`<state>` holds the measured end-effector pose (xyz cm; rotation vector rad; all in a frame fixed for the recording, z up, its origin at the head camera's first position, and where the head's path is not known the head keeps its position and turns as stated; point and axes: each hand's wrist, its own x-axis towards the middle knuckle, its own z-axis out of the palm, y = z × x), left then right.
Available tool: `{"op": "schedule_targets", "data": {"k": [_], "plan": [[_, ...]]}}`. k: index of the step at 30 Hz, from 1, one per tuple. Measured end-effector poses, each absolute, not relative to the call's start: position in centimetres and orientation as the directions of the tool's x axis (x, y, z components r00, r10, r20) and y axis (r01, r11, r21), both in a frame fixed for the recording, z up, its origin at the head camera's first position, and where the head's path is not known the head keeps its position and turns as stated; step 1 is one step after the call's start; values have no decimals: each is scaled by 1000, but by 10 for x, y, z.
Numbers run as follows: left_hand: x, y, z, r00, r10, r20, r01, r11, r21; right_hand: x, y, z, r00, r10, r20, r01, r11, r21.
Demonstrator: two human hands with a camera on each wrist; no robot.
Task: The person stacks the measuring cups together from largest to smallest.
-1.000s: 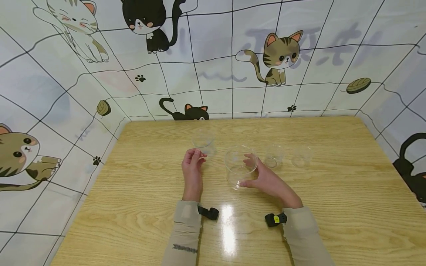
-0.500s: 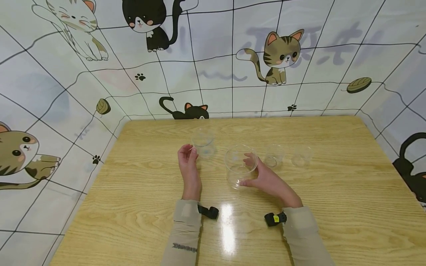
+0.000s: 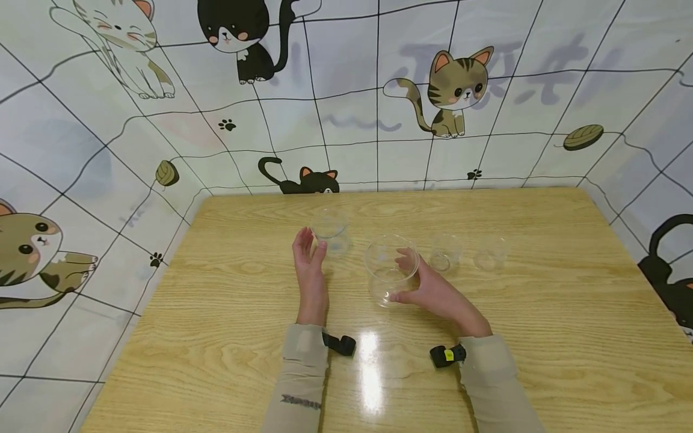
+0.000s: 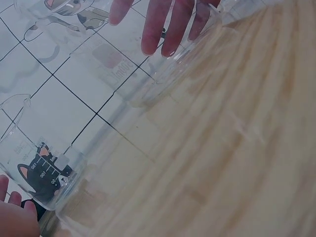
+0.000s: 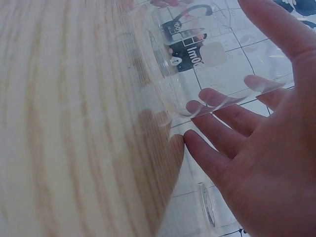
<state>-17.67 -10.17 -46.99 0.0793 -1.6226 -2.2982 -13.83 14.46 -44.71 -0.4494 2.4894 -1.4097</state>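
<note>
On the tabletop [image 3: 216, 361], the right hand [image 3: 435, 291] is gripping the large beaker [image 3: 384, 273]; the left hand [image 3: 310, 260], empty and spread, is standing beside a smaller beaker [image 3: 332, 231], which its nudge could topple.

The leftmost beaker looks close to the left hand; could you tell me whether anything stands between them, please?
Nothing visible does: in the head view, the left hand is close beside the leftmost beaker.

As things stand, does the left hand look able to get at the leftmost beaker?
Probably yes. The left hand is close beside the leftmost beaker, with nothing seen between them; whether they touch is unclear. The big beaker, held by the right hand, is to the right, out of the way.
</note>
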Motion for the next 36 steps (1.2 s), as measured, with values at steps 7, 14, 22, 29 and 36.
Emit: {"op": "schedule_targets", "data": {"k": [7, 14, 22, 29, 36], "plan": [[-179, -102, -470, -945, -277, 173, 250, -273, 929, -138, 144, -448, -925, -374, -73, -121, 471, -874], [-178, -99, -460, -955, -225, 196, 254, -271, 928, -138, 144, -447, -926, -373, -58, -128, 454, -882], [-175, -99, -452, -973, -174, 152, 182, -170, 969, -138, 144, -449, -924, -376, -72, -120, 462, -878], [-184, -101, -464, -980, -150, 129, 142, -82, 986, -138, 145, -449, -925, -375, -67, -123, 461, -879], [-182, -99, -452, -979, -136, 149, 158, -57, 986, -139, 145, -449, -925, -374, -65, -125, 462, -878]]}}
